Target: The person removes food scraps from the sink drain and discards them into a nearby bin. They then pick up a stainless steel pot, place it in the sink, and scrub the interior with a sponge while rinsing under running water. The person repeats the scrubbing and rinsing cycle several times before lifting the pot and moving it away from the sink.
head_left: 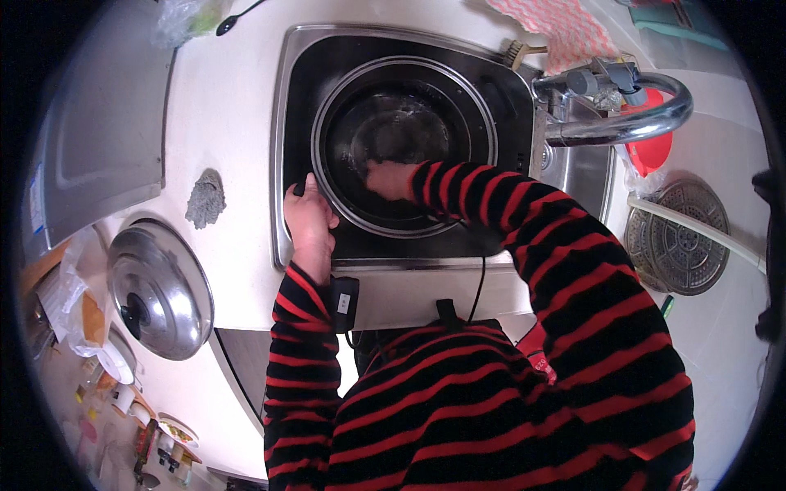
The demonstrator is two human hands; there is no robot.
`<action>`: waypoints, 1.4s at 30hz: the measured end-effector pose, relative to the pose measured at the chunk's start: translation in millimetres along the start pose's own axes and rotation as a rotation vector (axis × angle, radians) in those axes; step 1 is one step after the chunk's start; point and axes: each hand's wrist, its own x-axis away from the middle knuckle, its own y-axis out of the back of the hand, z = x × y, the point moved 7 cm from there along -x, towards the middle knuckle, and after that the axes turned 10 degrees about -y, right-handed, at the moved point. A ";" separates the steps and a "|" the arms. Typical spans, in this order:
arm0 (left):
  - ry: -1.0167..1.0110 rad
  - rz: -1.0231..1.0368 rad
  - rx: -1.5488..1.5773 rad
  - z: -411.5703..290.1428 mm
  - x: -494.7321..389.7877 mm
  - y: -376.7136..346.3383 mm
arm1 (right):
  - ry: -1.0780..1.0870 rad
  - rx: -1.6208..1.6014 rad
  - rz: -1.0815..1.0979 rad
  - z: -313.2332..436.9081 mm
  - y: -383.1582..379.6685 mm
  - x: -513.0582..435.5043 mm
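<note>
A large round dark pot [339, 116] with a bright metal rim sits in the black basin of a sink [307, 80]. My left hand [309, 215] grips the pot's black side handle [299, 189], with the thumb along the rim. Inside the pot is my right hand [388, 179], near the wall on my side and blurred. Its fingers are partly lost in the dark interior, so whether they hold something cannot be made out. Pale, shiny streaks show on the pot's bottom.
A curved metal faucet [620, 132] stands right of the basin, near a brush [519, 54] and a red bowl [651, 147]. Perforated steamer racks [688, 236] lie farther right. On the left counter are a grey scouring pad [206, 199] and a domed metal lid [163, 288].
</note>
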 end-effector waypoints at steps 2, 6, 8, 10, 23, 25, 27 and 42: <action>0.009 -0.014 0.007 1.5 -0.5 1.9 | 0.109 0.046 -0.241 29.8 21.4 -18.0; 0.034 -0.005 -0.008 4.6 -2.5 4.6 | 0.092 0.071 -0.376 13.1 52.4 -50.9; 0.037 -0.027 -0.009 6.6 -3.4 7.0 | 0.013 0.021 -0.509 -25.3 73.6 -57.6; 0.035 0.006 0.043 7.8 -4.2 5.0 | -0.080 0.010 -0.561 -70.2 84.8 -57.1; 0.058 -0.028 0.043 4.4 -1.5 2.5 | -0.080 -0.055 -0.225 -17.8 8.9 -14.8; 0.071 -0.012 0.020 7.4 -3.7 3.3 | -0.039 0.023 -0.310 -14.1 29.3 -37.4; 0.065 -0.018 -0.001 10.3 -4.4 5.0 | -0.119 -0.048 -0.460 -40.7 57.4 -50.7; 0.091 0.008 0.014 7.8 -4.0 3.0 | -0.703 -0.324 -0.642 -140.6 82.6 -35.2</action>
